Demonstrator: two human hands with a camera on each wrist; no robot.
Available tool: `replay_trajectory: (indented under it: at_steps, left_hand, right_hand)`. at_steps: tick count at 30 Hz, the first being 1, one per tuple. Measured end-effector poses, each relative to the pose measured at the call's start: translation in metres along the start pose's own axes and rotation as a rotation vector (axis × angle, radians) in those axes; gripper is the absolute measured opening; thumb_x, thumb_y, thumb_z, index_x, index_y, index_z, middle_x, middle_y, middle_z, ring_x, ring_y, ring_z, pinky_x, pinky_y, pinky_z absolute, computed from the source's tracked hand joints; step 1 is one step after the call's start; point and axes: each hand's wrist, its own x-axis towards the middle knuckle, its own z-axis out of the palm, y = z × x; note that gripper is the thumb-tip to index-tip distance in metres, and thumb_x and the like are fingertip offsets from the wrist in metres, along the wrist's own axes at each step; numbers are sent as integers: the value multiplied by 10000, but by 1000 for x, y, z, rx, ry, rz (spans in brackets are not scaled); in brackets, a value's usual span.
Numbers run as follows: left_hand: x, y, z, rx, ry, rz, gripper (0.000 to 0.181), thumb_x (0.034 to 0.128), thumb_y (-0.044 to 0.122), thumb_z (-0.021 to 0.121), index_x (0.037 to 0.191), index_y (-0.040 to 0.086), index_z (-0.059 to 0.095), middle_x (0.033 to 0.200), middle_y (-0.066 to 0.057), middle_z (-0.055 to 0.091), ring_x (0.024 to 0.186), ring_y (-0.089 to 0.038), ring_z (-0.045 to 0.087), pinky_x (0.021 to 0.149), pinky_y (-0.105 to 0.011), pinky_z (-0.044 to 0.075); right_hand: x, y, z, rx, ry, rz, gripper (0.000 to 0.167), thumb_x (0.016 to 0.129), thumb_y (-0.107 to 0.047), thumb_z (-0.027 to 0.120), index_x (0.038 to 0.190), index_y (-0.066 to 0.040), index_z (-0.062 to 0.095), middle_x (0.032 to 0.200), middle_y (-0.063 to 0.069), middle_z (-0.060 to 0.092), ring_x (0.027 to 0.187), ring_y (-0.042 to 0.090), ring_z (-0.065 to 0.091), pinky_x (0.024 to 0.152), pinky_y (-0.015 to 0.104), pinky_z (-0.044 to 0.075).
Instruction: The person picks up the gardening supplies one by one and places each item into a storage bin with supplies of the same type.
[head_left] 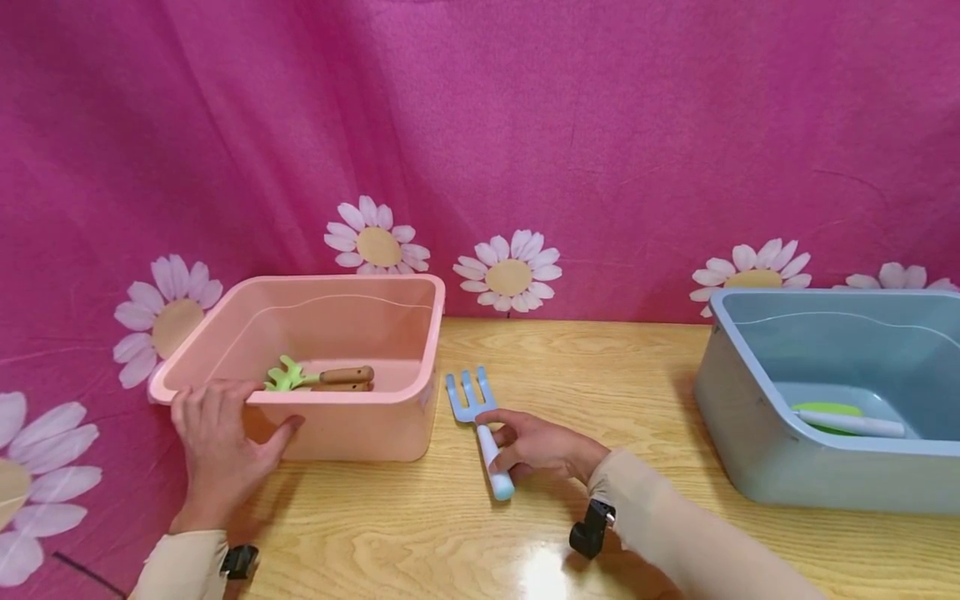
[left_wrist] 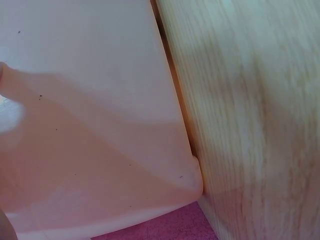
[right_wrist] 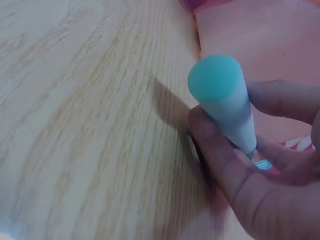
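Note:
A small garden hand fork has blue-grey tines and a white handle with a teal end. My right hand pinches its handle between thumb and fingers, low over the table, tines pointing to the back. In the right wrist view, the handle tilts toward the camera with its teal end up. My left hand grips the front rim of a pink tub, fingers over the edge and thumb against the outer wall. The left wrist view is mostly filled by that tub's wall.
Inside the pink tub lie a green hand rake and a second wooden handle. To the right stands a blue-grey tub holding a tool with a green head and white handle. A magenta flowered cloth hangs behind the wooden table.

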Motion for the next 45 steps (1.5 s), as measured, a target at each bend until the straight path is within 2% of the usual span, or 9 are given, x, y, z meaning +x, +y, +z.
replay_trajectory:
  at_steps: [11, 20, 24, 30, 37, 41, 45]
  left_hand:
    - [-1, 0, 0, -4, -1, 0, 763, 860, 700, 571, 1042, -41, 606, 972, -224, 581, 968, -415, 495, 1045, -639, 203]
    - [0, 0, -1, -4, -14, -12, 776, 860, 709, 562, 1049, -42, 608, 979, -223, 578, 970, -408, 492, 1062, -641, 193]
    - [0, 0, 0, -4, -18, -7, 776, 862, 707, 561, 1051, -44, 604, 980, -222, 579, 972, -409, 492, 1054, -646, 196]
    - [0, -1, 0, 1, 4, 7, 764, 859, 697, 574, 1041, -44, 606, 971, -224, 584, 956, -412, 500, 1033, -643, 213]
    - [0, -1, 1, -9, 0, 6, 759, 860, 698, 574, 1045, -38, 607, 974, -218, 585, 955, -406, 497, 1045, -622, 208]
    - [0, 0, 1, -8, -4, 5, 763, 862, 699, 569, 1049, -40, 603, 973, -218, 579, 960, -409, 493, 1051, -619, 205]
    - [1, 0, 0, -6, -2, 2, 768, 861, 702, 566, 1047, -42, 604, 980, -223, 579, 965, -411, 492, 1042, -635, 206]
  right_hand:
    - [-1, 1, 1, -6, 11, 15, 694, 858, 91, 643, 1477, -96, 388, 1092, 100, 543, 898, 179, 580, 728, 287, 552]
    - [0, -5, 4, -88, 48, 27, 692, 835, 82, 673, 1450, -124, 432, 1163, 140, 566, 917, 194, 584, 714, 313, 560]
    - [0, -4, 3, -86, 71, 1, 706, 823, 95, 678, 1449, -126, 439, 1157, 140, 541, 929, 196, 555, 690, 301, 544]
    - [-5, -9, -8, -148, 84, -90, 722, 817, 96, 673, 1466, -88, 415, 1169, 162, 515, 875, 170, 544, 651, 273, 502]
    - [-14, -25, -23, -249, 87, -112, 715, 823, 98, 659, 1467, -91, 413, 1260, 217, 524, 869, 188, 577, 662, 290, 519]
    - [-16, -39, -35, -304, 84, -107, 722, 826, 92, 672, 1466, -134, 427, 1319, 228, 513, 915, 206, 615, 727, 323, 563]
    - [-14, -52, -49, -307, 65, -111, 741, 834, 103, 658, 1484, -145, 401, 1381, 274, 471, 916, 210, 647, 773, 344, 581]
